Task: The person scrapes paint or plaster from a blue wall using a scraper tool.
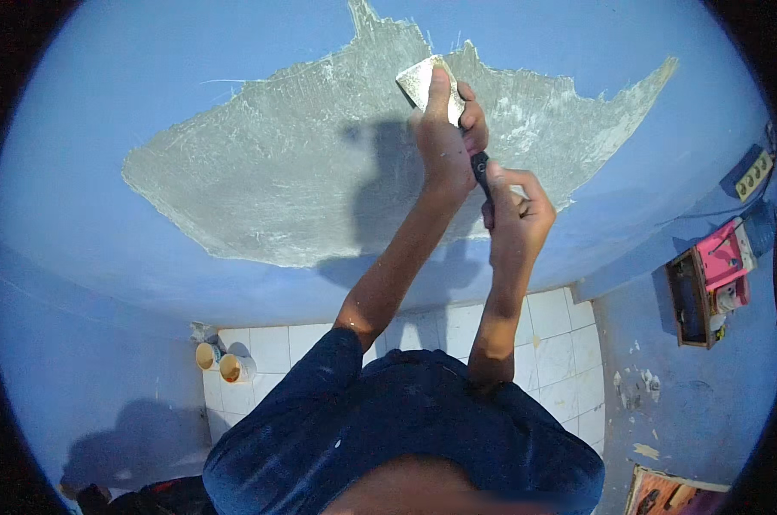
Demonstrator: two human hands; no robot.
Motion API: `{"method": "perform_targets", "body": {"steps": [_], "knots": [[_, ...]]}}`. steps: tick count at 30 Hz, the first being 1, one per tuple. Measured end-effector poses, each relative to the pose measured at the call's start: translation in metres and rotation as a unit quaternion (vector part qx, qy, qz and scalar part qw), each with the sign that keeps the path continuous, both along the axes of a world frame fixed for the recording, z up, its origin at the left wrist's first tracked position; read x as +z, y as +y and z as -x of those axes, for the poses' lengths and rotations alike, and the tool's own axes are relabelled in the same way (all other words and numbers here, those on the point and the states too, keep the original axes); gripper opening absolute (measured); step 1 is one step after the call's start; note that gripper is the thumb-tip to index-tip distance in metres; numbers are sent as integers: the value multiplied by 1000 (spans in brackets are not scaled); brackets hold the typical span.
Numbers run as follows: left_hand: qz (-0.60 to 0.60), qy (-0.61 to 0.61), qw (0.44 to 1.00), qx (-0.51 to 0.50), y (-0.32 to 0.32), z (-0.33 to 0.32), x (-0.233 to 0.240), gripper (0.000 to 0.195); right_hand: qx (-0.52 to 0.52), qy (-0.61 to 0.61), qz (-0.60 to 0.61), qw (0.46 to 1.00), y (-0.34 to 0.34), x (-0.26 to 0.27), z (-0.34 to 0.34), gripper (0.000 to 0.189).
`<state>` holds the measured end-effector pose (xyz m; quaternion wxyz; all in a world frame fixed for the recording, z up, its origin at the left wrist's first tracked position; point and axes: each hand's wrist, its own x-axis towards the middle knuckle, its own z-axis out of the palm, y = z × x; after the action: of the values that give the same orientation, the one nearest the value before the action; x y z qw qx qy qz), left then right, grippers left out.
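Observation:
Both hands are on one scraper, in front of a blue wall with a large ragged patch of bare grey plaster (279, 167). My left hand (445, 145) is wrapped around the scraper near its blade (419, 80), the thumb pressed along the blade's whitish, speckled face. Lower down, my right hand (520, 203) pinches the end of the black handle (480, 166) between thumb and fingers. The blade overlaps the upper part of the grey patch; whether its edge touches the wall, I cannot tell. Parts of the handle are hidden behind my fingers.
White floor tiles (269, 351) lie below the wall. Two open tubs (232, 369) stand in the left corner. On the right wall hang a wooden shelf box (690, 299), a pink container (723, 257) and a power strip (753, 175). A picture-like panel (668, 496) shows at lower right.

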<state>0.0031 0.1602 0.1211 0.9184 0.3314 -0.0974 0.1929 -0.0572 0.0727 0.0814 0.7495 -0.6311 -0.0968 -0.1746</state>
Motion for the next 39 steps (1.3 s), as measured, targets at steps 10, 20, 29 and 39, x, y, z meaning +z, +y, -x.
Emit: {"method": "perform_targets", "body": {"steps": [10, 20, 29, 39], "knots": [[20, 38, 999, 5, -3, 11, 11, 36, 36, -9, -3, 999, -9, 8, 2, 14], [-60, 13, 998, 0, 9, 5, 3, 38, 40, -3, -55, 998, 8, -11, -1, 19], [-14, 7, 1000, -18, 5, 0, -2, 41, 47, -13, -32, 998, 1, -12, -5, 23], [-4, 1, 1000, -20, 0, 3, 0, 38, 65, -21, -19, 997, -12, 0, -2, 25]]}}
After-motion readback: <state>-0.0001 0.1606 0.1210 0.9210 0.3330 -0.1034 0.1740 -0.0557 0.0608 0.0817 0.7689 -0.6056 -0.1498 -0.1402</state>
